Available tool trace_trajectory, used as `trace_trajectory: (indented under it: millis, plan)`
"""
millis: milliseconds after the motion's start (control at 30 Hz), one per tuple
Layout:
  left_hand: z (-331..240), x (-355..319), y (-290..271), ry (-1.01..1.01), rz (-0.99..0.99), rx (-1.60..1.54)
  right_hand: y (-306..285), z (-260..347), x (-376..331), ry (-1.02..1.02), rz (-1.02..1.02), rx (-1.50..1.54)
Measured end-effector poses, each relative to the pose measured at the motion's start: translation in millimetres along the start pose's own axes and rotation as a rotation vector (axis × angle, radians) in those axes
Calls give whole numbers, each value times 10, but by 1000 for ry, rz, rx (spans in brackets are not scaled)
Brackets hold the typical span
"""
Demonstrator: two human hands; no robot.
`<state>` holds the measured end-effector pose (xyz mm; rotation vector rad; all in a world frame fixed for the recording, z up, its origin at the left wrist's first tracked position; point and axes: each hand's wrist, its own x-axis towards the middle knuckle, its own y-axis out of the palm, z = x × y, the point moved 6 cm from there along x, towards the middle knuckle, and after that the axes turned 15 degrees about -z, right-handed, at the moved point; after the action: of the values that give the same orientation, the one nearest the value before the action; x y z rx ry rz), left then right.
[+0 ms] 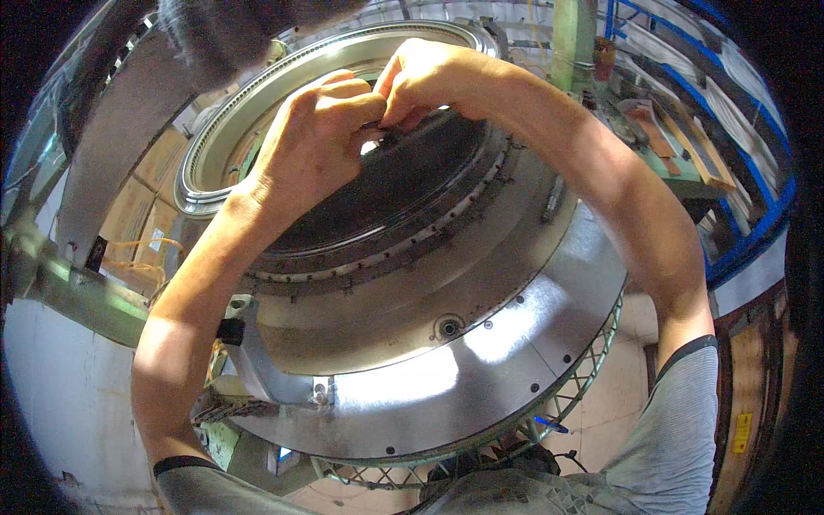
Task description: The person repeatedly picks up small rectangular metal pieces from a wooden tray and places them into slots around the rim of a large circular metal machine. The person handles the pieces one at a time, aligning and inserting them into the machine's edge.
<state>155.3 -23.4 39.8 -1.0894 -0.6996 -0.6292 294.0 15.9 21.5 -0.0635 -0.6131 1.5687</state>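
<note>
My left hand (pixel 322 120) and my right hand (pixel 425 81) meet in front of me above a large round machine. Both have their fingers curled in and pressed together, tip to tip. Whatever they pinch is too small or hidden to make out. Just below the hands is the dark inner band (pixel 386 193) of the machine. A shiny metal ring (pixel 202 172) with fine teeth along its edge rises behind and to the left of them. Nearer to me curves a wide polished metal apron (pixel 403 386) with several dark bolts.
A grey machine arm (pixel 120 129) rises at the left, by stacked cartons (pixel 142 215). A blurred dark fuzzy shape (pixel 223 39) hangs at the top. To the right are a bench (pixel 687 184) with boards and a blue rack (pixel 755 232). Green lattice (pixel 592 356) runs under the apron.
</note>
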Motion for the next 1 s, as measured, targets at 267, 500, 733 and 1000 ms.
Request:
trace_trajectory:
  millis: [267, 500, 733, 1000]
  plan:
    - [16, 7, 14, -50, 11, -10, 11, 14, 29, 31, 49, -103]
    - [-30, 48, 22, 24, 3, 6, -9, -12, 44, 47, 39, -90]
    - [-22, 77, 42, -23, 23, 7, -36, -10, 24, 45, 29, -71]
    - [-3, 88, 36, -54, 53, 39, -31, -47, 46, 42, 16, -31]
